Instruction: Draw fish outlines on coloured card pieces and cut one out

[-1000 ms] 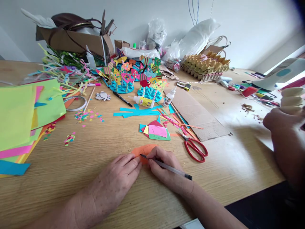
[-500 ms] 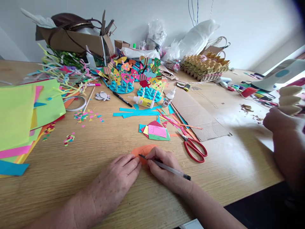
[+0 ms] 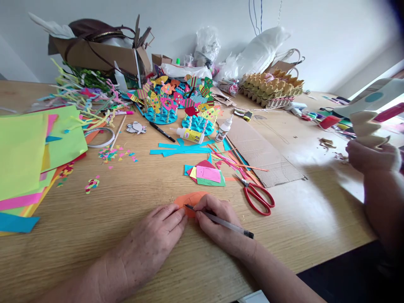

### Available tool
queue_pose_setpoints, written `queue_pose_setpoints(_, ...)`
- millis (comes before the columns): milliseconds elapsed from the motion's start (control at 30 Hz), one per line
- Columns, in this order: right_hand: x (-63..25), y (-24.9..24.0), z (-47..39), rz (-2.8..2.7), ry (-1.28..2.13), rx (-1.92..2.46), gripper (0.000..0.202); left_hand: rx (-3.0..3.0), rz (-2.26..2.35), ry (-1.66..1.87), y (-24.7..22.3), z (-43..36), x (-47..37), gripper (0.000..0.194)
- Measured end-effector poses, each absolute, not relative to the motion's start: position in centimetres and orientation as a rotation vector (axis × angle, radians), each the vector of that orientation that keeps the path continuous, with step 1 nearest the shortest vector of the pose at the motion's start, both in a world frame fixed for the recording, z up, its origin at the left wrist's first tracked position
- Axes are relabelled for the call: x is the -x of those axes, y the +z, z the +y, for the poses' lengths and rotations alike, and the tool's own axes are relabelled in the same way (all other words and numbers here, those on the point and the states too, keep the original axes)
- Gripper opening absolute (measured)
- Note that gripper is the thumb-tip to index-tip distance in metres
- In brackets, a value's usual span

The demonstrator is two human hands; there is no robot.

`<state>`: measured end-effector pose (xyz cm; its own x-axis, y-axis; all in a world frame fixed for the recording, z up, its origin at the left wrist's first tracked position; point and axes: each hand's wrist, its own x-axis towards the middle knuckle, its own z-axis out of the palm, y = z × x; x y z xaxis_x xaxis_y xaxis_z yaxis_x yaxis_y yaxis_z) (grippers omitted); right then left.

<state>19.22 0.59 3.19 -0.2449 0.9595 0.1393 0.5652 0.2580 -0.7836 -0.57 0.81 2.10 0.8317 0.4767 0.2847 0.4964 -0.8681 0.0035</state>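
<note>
A piece of orange paper (image 3: pixel 193 198) with dark drawn lines lies on the table before me. My left hand (image 3: pixel 160 231) rests flat, its fingertips pressing down the paper's left edge. My right hand (image 3: pixel 216 216) grips a pen (image 3: pixel 227 223) with a clear barrel and black end; the tip touches the paper. Just beyond sits a small stack of coloured paper pieces, a pink one (image 3: pixel 208 173) with drawn lines on top. Red-handled scissors (image 3: pixel 257 195) lie to the right of my right hand.
Glue bottles (image 3: pixel 193 135), blue paper strips (image 3: pixel 183 148) and paper-fish models (image 3: pixel 160 111) stand or lie farther back. Coloured sheets (image 3: pixel 22 155) cover the left side. Cardboard (image 3: pixel 261 151) lies right of centre. At far right, another person's hand (image 3: pixel 374 158) holds a pale, bumpy piece.
The pen has shifted very slightly right on the orange paper. My left hand stays in place. The other person's hand and the pale piece have moved a little left.
</note>
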Motion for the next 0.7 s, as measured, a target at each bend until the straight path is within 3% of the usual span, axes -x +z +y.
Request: queue_pose_setpoints(700, -19.81, 3.72, 0.13, -1.71, 0.842, 1.391, 0.009, 2.936, -0.772, -0.419, 2.28, 0.8, 0.49, 0.042)
